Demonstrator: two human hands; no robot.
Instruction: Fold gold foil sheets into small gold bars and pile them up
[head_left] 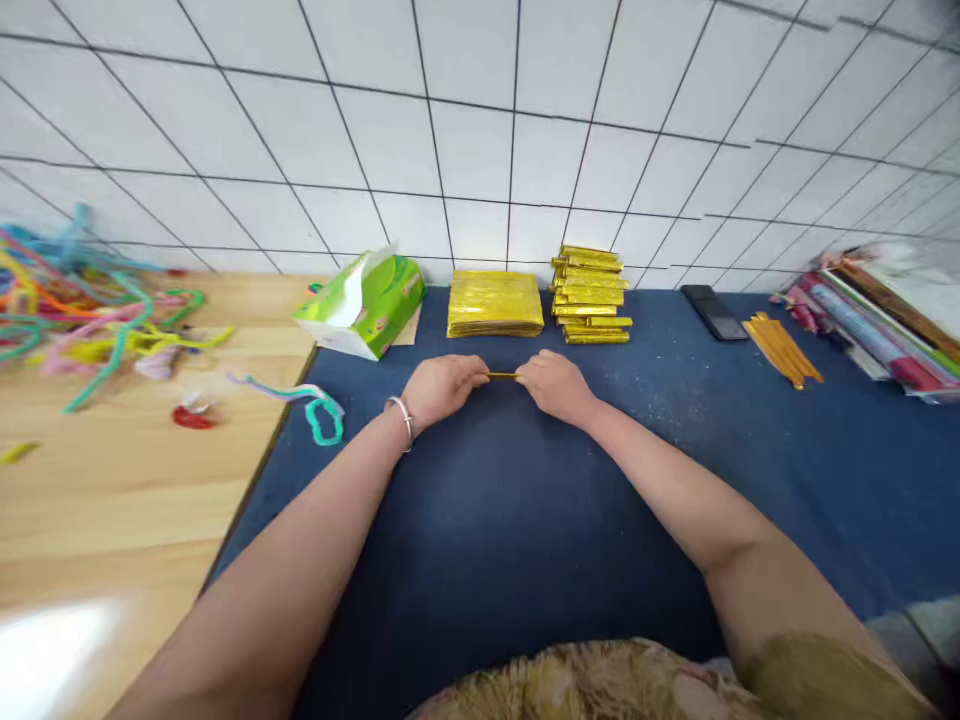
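Both hands meet over the dark blue mat (pixel 495 520), close to the stacks at the back. My left hand (pixel 444 388), with a silver bangle at its wrist, pinches one end of a thin gold paper strip (pixel 502 375). The other end sits between the fingers of my right hand (pixel 556 386). Only the short middle of the strip shows; my fingers hide its ends. Just behind my hands lies a flat stack of gold paper sheets (pixel 495 303). Right of that stack is a pile of narrow folded gold strips (pixel 591 297).
A green tissue box (pixel 394 300) stands back left. Colourful pipe cleaners (pixel 112 310) lie heaped on the wooden table (pixel 135 500), with a teal looped one (pixel 325 420) on the mat. A black phone (pixel 714 313), orange-gold strips (pixel 782 350) and stacked wrapping materials (pixel 885 320) lie right. A tiled wall (pixel 480 140) rises behind.
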